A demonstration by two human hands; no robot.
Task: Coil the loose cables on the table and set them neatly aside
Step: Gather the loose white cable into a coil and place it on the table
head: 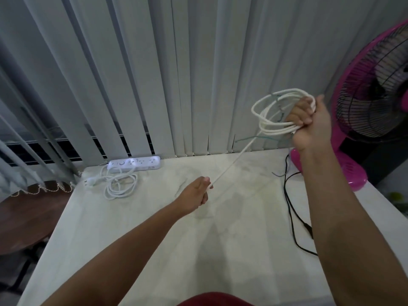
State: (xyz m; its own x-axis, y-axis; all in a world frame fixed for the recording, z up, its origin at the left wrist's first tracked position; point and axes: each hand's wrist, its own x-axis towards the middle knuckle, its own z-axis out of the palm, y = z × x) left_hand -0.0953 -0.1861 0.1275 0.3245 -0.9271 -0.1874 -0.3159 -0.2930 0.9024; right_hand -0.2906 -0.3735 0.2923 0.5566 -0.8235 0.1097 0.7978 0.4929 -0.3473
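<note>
Up at the right, the right hand [309,120] has its fingers [298,114] closed around several loops of white cable [265,124], raised above the bench [154,228]. One straight strand runs down left to the left hand [196,193], whose fingers pinch it. Far left on the bench lie a white power strip [134,164] and its coiled cord [119,184]; a black cable [291,208] trails near a pink fan [353,120].

white cable [268,123] with greenish wire ends, white power strip [134,164] left of it, hot pink fan [373,107] with black grille on its right, pale marbled table [154,228], grey blinds [132,74], black cord [291,208]
</note>
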